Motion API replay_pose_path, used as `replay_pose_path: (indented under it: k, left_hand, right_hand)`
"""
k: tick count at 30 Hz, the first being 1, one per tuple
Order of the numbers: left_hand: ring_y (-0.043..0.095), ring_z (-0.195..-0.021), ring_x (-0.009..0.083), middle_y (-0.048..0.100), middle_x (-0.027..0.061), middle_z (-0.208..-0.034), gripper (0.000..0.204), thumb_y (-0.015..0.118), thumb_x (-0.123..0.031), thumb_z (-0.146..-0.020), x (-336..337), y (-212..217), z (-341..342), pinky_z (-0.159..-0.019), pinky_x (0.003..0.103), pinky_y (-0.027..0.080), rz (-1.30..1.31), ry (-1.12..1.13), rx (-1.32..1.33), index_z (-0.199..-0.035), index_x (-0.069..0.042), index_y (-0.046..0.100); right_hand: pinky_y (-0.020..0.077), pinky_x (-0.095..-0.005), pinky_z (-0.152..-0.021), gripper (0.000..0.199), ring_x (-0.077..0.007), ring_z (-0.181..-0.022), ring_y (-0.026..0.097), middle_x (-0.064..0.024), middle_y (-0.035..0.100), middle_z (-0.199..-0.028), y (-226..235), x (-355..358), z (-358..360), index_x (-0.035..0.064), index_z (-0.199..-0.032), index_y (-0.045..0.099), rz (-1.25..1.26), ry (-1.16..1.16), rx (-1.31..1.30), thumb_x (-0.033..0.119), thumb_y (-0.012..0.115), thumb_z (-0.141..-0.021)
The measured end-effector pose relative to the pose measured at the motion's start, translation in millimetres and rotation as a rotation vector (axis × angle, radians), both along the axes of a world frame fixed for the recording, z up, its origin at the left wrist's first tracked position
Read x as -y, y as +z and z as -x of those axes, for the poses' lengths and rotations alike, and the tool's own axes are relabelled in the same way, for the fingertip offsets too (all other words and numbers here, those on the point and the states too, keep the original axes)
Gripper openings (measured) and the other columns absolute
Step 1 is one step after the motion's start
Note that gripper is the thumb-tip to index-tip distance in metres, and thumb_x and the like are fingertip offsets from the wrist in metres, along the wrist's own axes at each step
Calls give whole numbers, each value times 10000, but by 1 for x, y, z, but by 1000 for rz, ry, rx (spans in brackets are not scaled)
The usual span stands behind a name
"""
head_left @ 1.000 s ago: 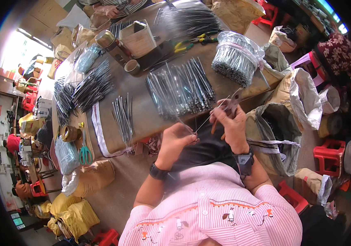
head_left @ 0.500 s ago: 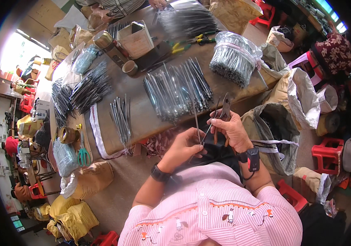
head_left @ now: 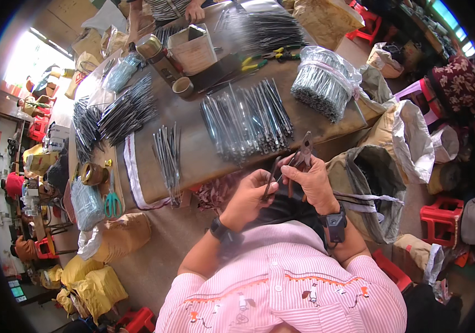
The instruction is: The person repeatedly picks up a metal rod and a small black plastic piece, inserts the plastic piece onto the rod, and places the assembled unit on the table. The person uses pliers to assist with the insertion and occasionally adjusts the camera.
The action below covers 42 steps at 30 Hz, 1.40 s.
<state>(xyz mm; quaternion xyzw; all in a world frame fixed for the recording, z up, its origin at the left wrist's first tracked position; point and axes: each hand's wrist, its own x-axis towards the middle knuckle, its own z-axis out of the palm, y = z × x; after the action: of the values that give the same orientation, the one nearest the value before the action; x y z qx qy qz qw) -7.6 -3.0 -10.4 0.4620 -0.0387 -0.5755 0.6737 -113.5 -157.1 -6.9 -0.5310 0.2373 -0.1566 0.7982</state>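
My right hand is closed around a pair of pliers, with the jaws pointing up and away from me. Close beside it, my left hand pinches a thin dark metal strip that stands up from its fingers. A thin piece also runs toward the right fingertips; which hand holds its end is hard to see. Both hands are just off the near edge of the table. Beyond them lies a broad row of metal strips, and a smaller bunch of strips rests to its left.
A plastic-wrapped bundle stands at the table's right. Further back are a white box, a roll of tape and yellow-handled pliers. Teal scissors lie at left. An open sack stands right of me. Another person's hand shows across the table.
My hands have shifted slightly, and the left has turned with its fingers curled higher. The long pale strip upright between my hands no longer shows. Across the table, the other person's hands have moved.
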Motion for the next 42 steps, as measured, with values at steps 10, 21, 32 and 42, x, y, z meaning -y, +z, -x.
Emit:
replay_pose_path:
  k: [10, 21, 32, 42]
  left_hand:
    - [479, -567, 22, 542, -40, -811, 241, 621, -8, -876, -7, 17, -3, -479, 172, 364, 14, 83, 388, -1108, -33, 678]
    - [462, -643, 63, 467, -3, -794, 309, 581, 76, -853, -1, 27, 5, -552, 205, 382, 10, 101, 1073, -1122, -38, 682]
    - [483, -682, 122, 490, 46, -784, 276, 597, 70, -847, 0, 35, 6, -611, 240, 397, -35, 55, 1036, -1098, -9, 678]
    - [561, -719, 209, 545, 99, -827, 222, 647, 5, -841, -2, 47, 5, -656, 298, 452, -109, 157, 1278, -1062, 15, 669]
  right_hand:
    - [547, -384, -754, 289, -339, -970, 638, -239, 615, -1130, -30, 20, 36, 29, -1094, 561, -1044, 122, 159, 121, 461, -839]
    - [465, -263, -804, 693, -170, -968, 537, -58, 522, -1113, -22, 3, 53, 66, -1370, 413, 199, 360, -249, -10, 516, -689]
    - [473, -311, -617, 356, -214, -651, 579, -110, 579, -743, -7, 11, 44, 21, -1086, 604, 935, 229, -168, -25, 558, -736]
    - [471, -369, -609, 215, -314, -641, 603, -167, 583, -701, -15, 8, 34, 28, -987, 599, 1014, 192, -239, 61, 553, -779]
